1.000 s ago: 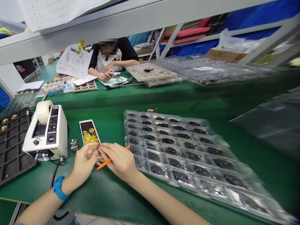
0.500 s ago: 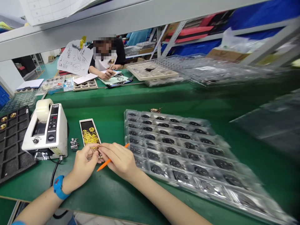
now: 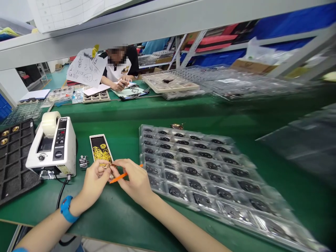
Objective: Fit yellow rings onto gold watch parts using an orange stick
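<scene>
My left hand (image 3: pixel 96 178), with a blue band on its wrist, pinches a small gold-coloured metal part (image 3: pixel 109 167) between thumb and fingers. My right hand (image 3: pixel 135 180) holds an orange stick (image 3: pixel 122 177) slantwise across its fingers, and its fingertips touch the same metal part. Fine detail of the part is too small to tell. Just behind the hands lies a narrow white box (image 3: pixel 91 142) with yellow rings (image 3: pixel 101 153) inside. Right of my right hand is a clear plastic tray (image 3: pixel 154 168) with several black parts in its pockets.
A white tape dispenser (image 3: pixel 65 140) and a small metal counter (image 3: pixel 83 162) stand left of the box. A black compartment tray (image 3: pixel 15 157) lies far left. Another gold-coloured part (image 3: pixel 177 126) sits behind the clear tray. Across the bench, a person (image 3: pixel 119 70) holds a pen over papers.
The orange stick has tilted flatter, its lower tip rising slightly. My right hand's fingers have shifted on the metal part. The view has shifted slightly.
</scene>
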The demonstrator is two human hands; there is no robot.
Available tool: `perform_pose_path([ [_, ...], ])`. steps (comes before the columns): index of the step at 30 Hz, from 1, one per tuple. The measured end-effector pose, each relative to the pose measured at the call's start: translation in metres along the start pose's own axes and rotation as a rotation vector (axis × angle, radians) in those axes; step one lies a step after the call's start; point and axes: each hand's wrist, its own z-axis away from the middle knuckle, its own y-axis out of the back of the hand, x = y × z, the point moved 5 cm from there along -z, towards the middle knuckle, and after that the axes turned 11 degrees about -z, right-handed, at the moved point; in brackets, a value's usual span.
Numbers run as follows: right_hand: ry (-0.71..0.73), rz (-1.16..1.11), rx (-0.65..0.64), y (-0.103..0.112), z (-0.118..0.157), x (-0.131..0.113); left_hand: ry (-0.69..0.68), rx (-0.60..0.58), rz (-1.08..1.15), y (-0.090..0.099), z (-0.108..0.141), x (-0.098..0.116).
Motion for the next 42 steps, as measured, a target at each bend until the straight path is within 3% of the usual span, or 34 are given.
perform_pose_path([
  [6, -0.118, -0.095, -0.002, 0.01, -0.004, 0.006, 0.04, 0.031, -0.012, 0.005, -0.005, -0.005],
  [9, -0.182, -0.155, -0.029, 0.014, -0.008, 0.009, -0.045, 0.059, -0.205, 0.008, -0.004, 0.0],
  [14, -0.129, -0.145, -0.088, 0.009, -0.008, 0.005, -0.168, 0.044, -0.451, 0.005, 0.001, 0.009],
  [22, -0.098, -0.161, -0.09, 0.009, -0.009, 0.005, 0.022, 0.01, -0.017, 0.005, -0.01, -0.001],
  [27, -0.225, -0.127, 0.038, 0.018, -0.009, 0.015, 0.054, 0.037, 0.04, 0.005, -0.008, 0.003],
  [29, -0.191, -0.039, 0.076, 0.021, -0.009, 0.012, 0.058, 0.027, 0.04, 0.004, -0.006, 0.003],
  [34, 0.128, 0.228, 0.046, 0.017, -0.004, -0.01, 0.037, 0.014, 0.001, 0.003, -0.003, -0.001],
  [42, 0.116, 0.112, -0.052, 0.008, -0.002, -0.003, -0.046, 0.018, -0.114, 0.001, 0.001, -0.003],
])
